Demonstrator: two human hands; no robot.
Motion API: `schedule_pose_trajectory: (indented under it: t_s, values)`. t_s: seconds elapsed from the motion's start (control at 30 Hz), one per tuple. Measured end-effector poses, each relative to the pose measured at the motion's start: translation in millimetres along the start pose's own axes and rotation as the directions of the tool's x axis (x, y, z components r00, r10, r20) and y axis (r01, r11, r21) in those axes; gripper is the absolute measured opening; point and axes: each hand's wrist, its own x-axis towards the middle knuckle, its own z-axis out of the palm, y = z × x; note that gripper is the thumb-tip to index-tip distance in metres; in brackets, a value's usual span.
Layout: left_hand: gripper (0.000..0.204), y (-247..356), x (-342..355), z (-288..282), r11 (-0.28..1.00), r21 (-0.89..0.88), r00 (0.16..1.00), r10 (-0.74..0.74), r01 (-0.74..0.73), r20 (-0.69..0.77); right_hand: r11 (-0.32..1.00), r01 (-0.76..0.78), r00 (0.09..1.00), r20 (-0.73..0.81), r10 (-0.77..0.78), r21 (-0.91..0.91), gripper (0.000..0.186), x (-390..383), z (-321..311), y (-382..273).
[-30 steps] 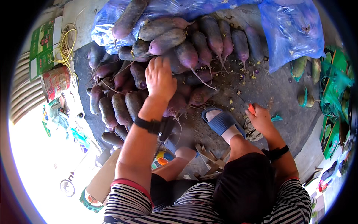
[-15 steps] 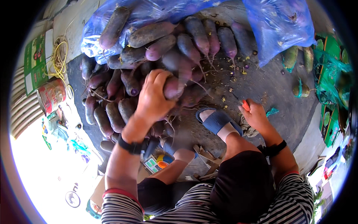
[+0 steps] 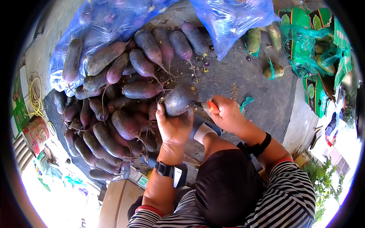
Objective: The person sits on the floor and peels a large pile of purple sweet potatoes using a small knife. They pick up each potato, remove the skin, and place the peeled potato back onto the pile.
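One plump, dusky purple root [image 3: 177, 101]

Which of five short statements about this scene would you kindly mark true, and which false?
1. The left hand holds a dark root vegetable. True.
2. The right hand grips an orange-handled tool. True.
3. The green vegetables lie left of the purple pile. False: the green vegetables lie right of the purple pile.
4. The blue plastic is at the picture's bottom. False: the blue plastic is at the top.
5. Black bands circle both wrists. True.
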Motion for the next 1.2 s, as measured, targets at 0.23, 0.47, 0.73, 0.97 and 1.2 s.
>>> schedule_pose_trajectory:
  t_s: [0.23, 0.47, 0.73, 0.97, 1.2]
  values:
    - [0.068, -0.3, 1.7, -8.5, 0.998, 0.059, 0.998, 0.008, -0.005, -0.059, 0.998, 0.015, 1.000, 0.024, -0.014, -0.053, 0.016, 5.2, -1.7, -5.1]
    - [0.065, -5.9, -1.8, -4.0, 0.999, -0.021, 0.996, -0.027, 0.026, -0.085, 0.845, -0.267, 0.911, 0.165, 0.378, -0.463, 0.023, 17.0, 8.3, 28.1]
    - [0.060, -6.7, -0.2, -1.0, 0.988, 0.129, 0.995, 0.088, -0.083, -0.037, 0.904, -0.308, 0.932, 0.099, 0.350, -0.298, 0.027, 2.1, 17.2, 38.7]
    - [0.053, -0.5, -1.7, -41.9, 0.943, 0.296, 0.942, 0.227, -0.149, -0.247, 0.917, -0.306, 0.916, 0.184, 0.357, -0.257, 0.028, -10.6, 23.2, 45.0]
    - [0.054, -12.7, 18.0, -62.3, 0.998, 0.046, 0.943, 0.064, -0.051, -0.327, 0.932, -0.274, 0.916, 0.231, 0.328, -0.237, 0.028, -9.6, 35.8, 50.3]
